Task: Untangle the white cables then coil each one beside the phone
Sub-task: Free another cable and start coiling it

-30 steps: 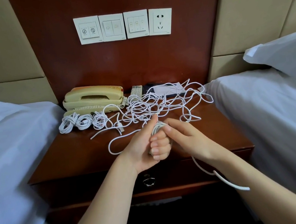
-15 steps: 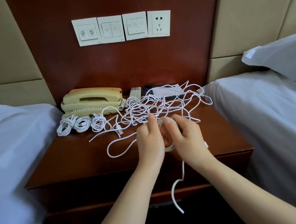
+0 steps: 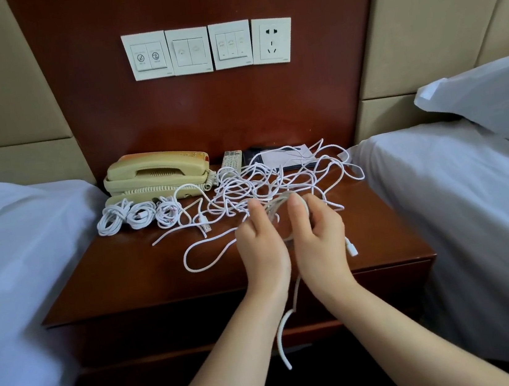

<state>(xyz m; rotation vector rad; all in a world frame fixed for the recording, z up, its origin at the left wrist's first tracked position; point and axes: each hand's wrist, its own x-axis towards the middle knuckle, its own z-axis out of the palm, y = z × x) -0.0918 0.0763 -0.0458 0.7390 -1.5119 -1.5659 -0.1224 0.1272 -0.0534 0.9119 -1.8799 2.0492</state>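
So, far left on the nightstand (image 3: 123,284), three coiled cables (image 3: 135,216) sit in a row just in front of the phone (image 3: 157,176). Right of them the tangle of white cables (image 3: 264,178) sprawls over the far half of the top, up to a remote (image 3: 232,160) at the back. Nearer me, my left hand (image 3: 262,251) and right hand (image 3: 319,244) are close together, both curled around a half-wound cable (image 3: 277,204) held as a small loop between them, thumbs up. Its loose tail (image 3: 279,338) hangs past the near edge, and a plug (image 3: 351,248) shows just right of my right hand.
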